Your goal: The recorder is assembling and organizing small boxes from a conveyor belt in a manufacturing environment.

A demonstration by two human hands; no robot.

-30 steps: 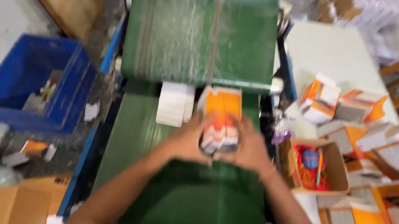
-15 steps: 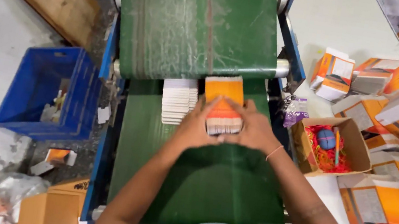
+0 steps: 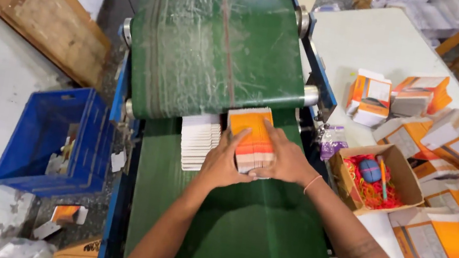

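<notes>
While both hands press in from opposite sides, the stack of flat orange-and-white cardboard cartons (image 3: 251, 139) lies on the green conveyor belt (image 3: 238, 233), long axis running away from the person; left hand (image 3: 221, 167) and right hand (image 3: 287, 163) fingers clamp it, white carton stack (image 3: 199, 138) just left.

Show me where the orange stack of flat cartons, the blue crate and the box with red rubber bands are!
orange stack of flat cartons (image 3: 250, 132), head view, on its orange top face.
blue crate (image 3: 33, 145), head view, on its left wall.
box with red rubber bands (image 3: 407, 174), head view, on its right cardboard wall.
</notes>
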